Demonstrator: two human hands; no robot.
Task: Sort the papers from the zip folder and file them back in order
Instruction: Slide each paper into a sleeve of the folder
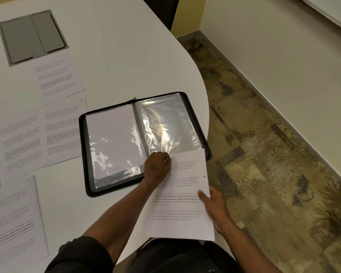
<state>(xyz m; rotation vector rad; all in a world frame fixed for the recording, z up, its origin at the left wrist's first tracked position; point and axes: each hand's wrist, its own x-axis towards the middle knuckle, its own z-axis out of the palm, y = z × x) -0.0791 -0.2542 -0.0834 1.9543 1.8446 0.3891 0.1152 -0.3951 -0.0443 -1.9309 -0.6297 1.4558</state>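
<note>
- White bench (110, 56), curved edge running from 12 o'clock down toward 4 o'clock, patterned carpet floor (264, 154) beyond it at 3 o'clock.
- Grey recessed panel (33, 37) set into the bench at 10 o'clock.
- Loose printed papers (37, 134) spread flat across the bench from 10 o'clock to 7 o'clock, some overlapping at their edges.
- Black zip folder (144, 142) lying open at centre, its 4 o'clock corner just over the bench edge; left sleeve holding a blank-facing page, right sleeve clear and glossy.
- 1 printed sheet (182, 194) at 5 o'clock, top edge overlapping the folder's right sleeve at its near end.
- Right hand (215, 209) grasping the sheet's right edge, thumb on top, fingers underneath.
- Left hand (158, 168) at the sheet's top left corner, fingers curled and pinching at the sleeve opening; whether on plastic or paper, cannot tell.
</note>
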